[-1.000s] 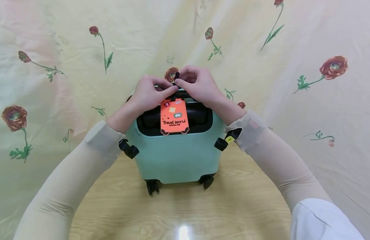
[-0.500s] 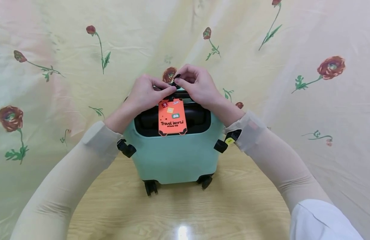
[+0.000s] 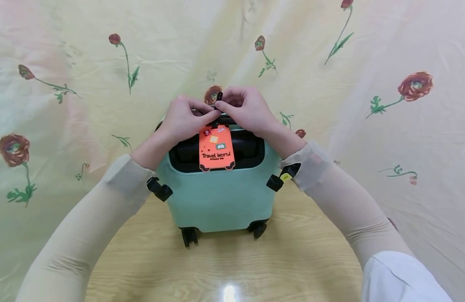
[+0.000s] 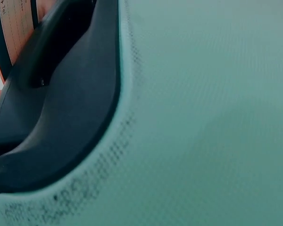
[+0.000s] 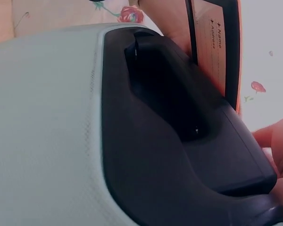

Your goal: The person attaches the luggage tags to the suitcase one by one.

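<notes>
A mint-green suitcase (image 3: 221, 201) stands upright in the head view, with an orange luggage tag (image 3: 216, 157) marked "Travel World" hanging over its black recessed panel. My left hand (image 3: 184, 119) pinches the tag's black strap (image 3: 219, 97) low down, near the top of the tag. Thumb and fingers of my right hand (image 3: 249, 110) pinch the same strap close by, its free end poking up between them. Fingers hide most of the strap's loop. In the right wrist view, the back of the tag (image 5: 211, 49) shows name and address lines beside the black handle (image 5: 228, 150).
The suitcase's black wheels (image 3: 258, 229) rest on a wood-grain surface (image 3: 224, 264). Behind and to both sides hangs a pale cloth (image 3: 172, 46) printed with red flowers. A small black camera (image 3: 283, 177) sits on the right wrist.
The strap's free end leaned over half a second ago and now stands upright. My right hand has come down slightly. The left hand keeps its pinch, and the tag hangs as before.
</notes>
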### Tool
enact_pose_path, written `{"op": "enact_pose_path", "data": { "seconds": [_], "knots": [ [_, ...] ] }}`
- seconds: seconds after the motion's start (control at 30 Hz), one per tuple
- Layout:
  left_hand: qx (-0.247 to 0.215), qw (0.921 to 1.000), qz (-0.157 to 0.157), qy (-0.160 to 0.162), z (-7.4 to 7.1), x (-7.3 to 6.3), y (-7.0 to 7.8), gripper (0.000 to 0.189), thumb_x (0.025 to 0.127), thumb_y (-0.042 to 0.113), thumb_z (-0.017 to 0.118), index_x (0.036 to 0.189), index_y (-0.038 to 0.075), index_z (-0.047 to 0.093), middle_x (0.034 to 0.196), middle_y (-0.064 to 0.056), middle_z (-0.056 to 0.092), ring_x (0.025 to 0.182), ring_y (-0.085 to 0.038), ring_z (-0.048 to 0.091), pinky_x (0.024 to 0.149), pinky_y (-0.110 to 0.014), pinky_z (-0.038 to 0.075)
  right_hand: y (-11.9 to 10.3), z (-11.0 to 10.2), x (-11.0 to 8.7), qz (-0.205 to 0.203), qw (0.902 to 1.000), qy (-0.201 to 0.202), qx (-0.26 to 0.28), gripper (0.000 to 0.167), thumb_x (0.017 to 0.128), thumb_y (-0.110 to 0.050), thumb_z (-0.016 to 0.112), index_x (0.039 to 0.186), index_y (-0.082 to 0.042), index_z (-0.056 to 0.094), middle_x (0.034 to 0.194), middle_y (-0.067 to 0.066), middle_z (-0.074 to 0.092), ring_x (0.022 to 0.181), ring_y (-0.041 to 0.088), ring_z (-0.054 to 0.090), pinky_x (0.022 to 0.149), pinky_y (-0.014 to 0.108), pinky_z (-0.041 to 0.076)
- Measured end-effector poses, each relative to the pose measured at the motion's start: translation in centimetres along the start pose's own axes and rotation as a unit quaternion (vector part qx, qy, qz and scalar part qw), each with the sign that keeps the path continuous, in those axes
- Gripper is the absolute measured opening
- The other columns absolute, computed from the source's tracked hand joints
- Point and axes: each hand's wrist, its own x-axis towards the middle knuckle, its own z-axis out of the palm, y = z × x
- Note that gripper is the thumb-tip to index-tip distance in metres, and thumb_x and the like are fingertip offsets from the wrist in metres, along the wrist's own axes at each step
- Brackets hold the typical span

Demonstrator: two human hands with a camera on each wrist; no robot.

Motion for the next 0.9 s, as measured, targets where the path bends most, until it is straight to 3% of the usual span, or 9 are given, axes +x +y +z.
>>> {"op": "enact_pose_path", "data": {
  "seconds": [0.17, 0.43, 0.57, 0.7, 0.9],
  "knots": [
    [0.009, 0.9999, -0.007, -0.012, -0.08, 0.07, -0.05, 0.027, 0.097, 0.034, 0.079, 0.112, 0.013, 0.086, 0.103, -0.011, 0.083, 0.075, -0.013, 0.069, 0.067, -0.025, 0.049, 0.23, 0.05, -0.02, -0.002, 1.0, -0.007, -0.003, 0.009, 0.103, -0.014, 0.071, 0.102, -0.005, 0.074, 0.09, 0.005, 0.074, 0.082, 0.021, 0.068, 0.08, 0.028, 0.054],
    [0.056, 0.9975, 0.041, -0.01, -0.23, -0.06, -0.19, 0.026, 0.099, 0.031, 0.077, 0.111, 0.01, 0.085, 0.097, -0.014, 0.083, 0.074, -0.017, 0.071, 0.063, -0.024, 0.045, 0.37, 0.28, -0.1, -0.003, 0.9994, 0.009, 0.033, 0.007, 0.105, -0.012, 0.068, 0.101, -0.008, 0.072, 0.094, 0.007, 0.072, 0.086, 0.025, 0.065, 0.081, 0.03, 0.051],
    [0.06, 0.9969, 0.05, -0.008, -0.09, -0.03, -0.23, 0.025, 0.098, 0.03, 0.077, 0.111, 0.01, 0.085, 0.096, -0.014, 0.083, 0.077, -0.019, 0.073, 0.063, -0.023, 0.046, 0.59, 0.2, -0.03, 0.0, 0.9984, 0.02, 0.052, 0.007, 0.105, -0.011, 0.068, 0.1, -0.008, 0.072, 0.094, 0.004, 0.074, 0.09, 0.027, 0.066, 0.085, 0.029, 0.052],
    [0.05, 0.9977, 0.046, -0.001, 0.12, 0.05, -0.35, 0.026, 0.098, 0.031, 0.077, 0.111, 0.011, 0.085, 0.097, -0.013, 0.083, 0.079, -0.019, 0.072, 0.066, -0.023, 0.049, 0.65, 0.02, 0.06, 0.0, 0.9983, 0.017, 0.056, 0.007, 0.104, -0.012, 0.069, 0.099, -0.008, 0.072, 0.095, 0.003, 0.075, 0.092, 0.03, 0.067, 0.088, 0.032, 0.055],
    [0.002, 0.9999, 0.007, 0.013, 0.32, 0.17, -0.45, 0.026, 0.096, 0.033, 0.081, 0.111, 0.013, 0.086, 0.1, -0.009, 0.084, 0.078, -0.012, 0.071, 0.069, -0.023, 0.053, 0.52, -0.27, -0.01, -0.002, 0.9997, 0.004, 0.023, 0.01, 0.103, -0.013, 0.071, 0.107, -0.004, 0.074, 0.097, 0.006, 0.076, 0.094, 0.031, 0.072, 0.087, 0.032, 0.058]
  ]
}}
